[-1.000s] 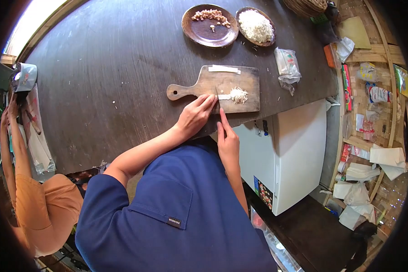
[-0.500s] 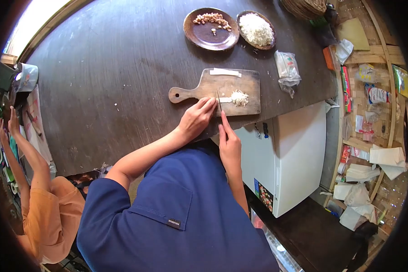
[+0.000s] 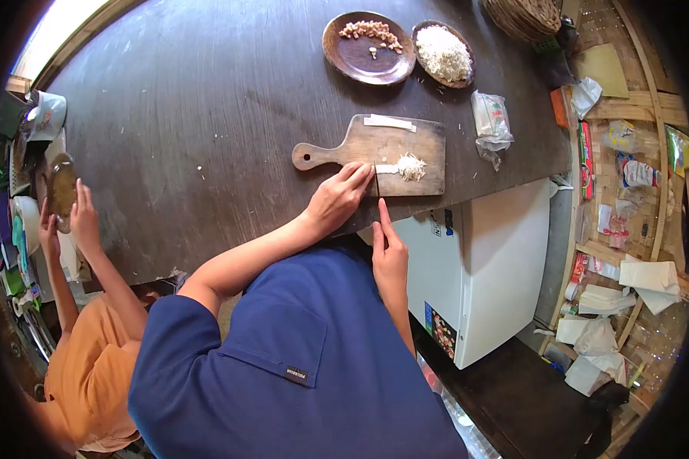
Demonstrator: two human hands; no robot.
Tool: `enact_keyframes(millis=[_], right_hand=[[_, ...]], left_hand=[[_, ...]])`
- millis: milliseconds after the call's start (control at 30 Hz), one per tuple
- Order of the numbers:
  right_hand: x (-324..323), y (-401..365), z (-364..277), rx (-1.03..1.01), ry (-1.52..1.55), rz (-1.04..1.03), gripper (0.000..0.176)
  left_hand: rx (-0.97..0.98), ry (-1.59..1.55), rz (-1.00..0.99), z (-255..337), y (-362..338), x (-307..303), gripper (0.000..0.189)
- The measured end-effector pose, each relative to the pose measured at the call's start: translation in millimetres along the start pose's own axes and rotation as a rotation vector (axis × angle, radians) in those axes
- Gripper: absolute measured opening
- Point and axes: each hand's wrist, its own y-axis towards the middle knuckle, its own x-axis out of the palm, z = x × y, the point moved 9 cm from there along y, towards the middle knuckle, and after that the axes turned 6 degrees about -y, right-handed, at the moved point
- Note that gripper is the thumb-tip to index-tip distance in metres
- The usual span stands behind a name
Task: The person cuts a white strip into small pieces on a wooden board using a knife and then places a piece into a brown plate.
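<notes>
White strip (image 3: 388,169) runs rightward from beneath my nearer left hand (image 3: 337,200), fingers bunched to pin it, while my curled right hand (image 3: 391,258) holds the knife (image 3: 377,183) crosswise.

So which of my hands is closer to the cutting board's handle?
Your left. That hand steadies a white strip on the board, just right of the handle; your right hand, with the knife, is farther right, by the near edge.
</notes>
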Motion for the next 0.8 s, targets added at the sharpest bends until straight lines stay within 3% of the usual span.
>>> enact_keyframes(millis=[167, 267, 333, 633, 800], right_hand=[[2, 11, 2, 0.095, 0.003, -0.051, 0.047], [-3, 16, -10, -0.018, 0.010, 0.013, 0.046], [-2, 1, -4, 0.055, -0.010, -0.042, 0.046], [1, 16, -7, 0.033, 0.025, -0.032, 0.044], [0, 1, -2, -0.122, 0.018, 0.088, 0.045]], left_hand=[[-0.012, 0.004, -0.012, 2, 1, -2, 0.048], [-0.002, 0.018, -0.010, 0, -1, 3, 0.048], [-0.001, 0.006, -0.007, 0, -1, 2, 0.049], [-0.010, -0.033, 0.027, -1, -2, 0, 0.045], [-0.010, -0.035, 0.027, -1, -1, -1, 0.045]])
